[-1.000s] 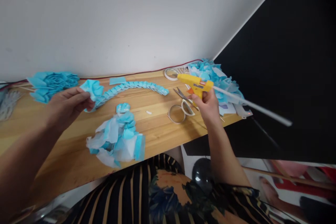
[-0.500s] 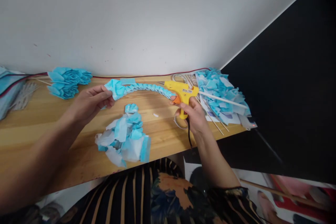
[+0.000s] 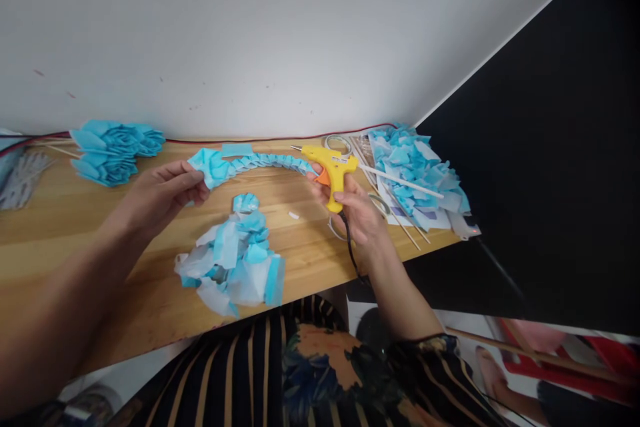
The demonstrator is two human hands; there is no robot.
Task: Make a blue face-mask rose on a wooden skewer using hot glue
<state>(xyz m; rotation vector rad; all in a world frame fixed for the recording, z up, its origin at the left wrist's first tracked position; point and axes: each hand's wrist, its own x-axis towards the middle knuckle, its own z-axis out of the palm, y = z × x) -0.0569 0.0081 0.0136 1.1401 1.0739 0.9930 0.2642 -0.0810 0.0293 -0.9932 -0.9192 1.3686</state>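
Between thumb and fingers, my left hand [image 3: 173,190] pinches the wide, petal-like end of a pleated blue paper strip [image 3: 265,161]. The strip arches across to my right hand, where its far end disappears behind the fingers and the tool. My right hand [image 3: 357,213] is wrapped round the handle of a yellow glue gun [image 3: 330,170] with an orange trigger. Its metal nozzle points left, above the strip and apart from the petal end. A white glue stick [image 3: 403,180] juts from the gun's back. Below the strip lies a pile of blue and white paper pieces [image 3: 235,257].
Blue paper flowers [image 3: 113,150] on sticks lie at the back left of the wooden table [image 3: 150,307]. At the right are a heap of blue paper pieces [image 3: 415,160], thin sticks [image 3: 407,233] and a tape roll [image 3: 339,144]. A red-black cable [image 3: 280,138] runs along the wall.
My right hand has brought the glue gun a little left and up, closer to the petal end. My left hand still pinches the strip. The view has shifted slightly.
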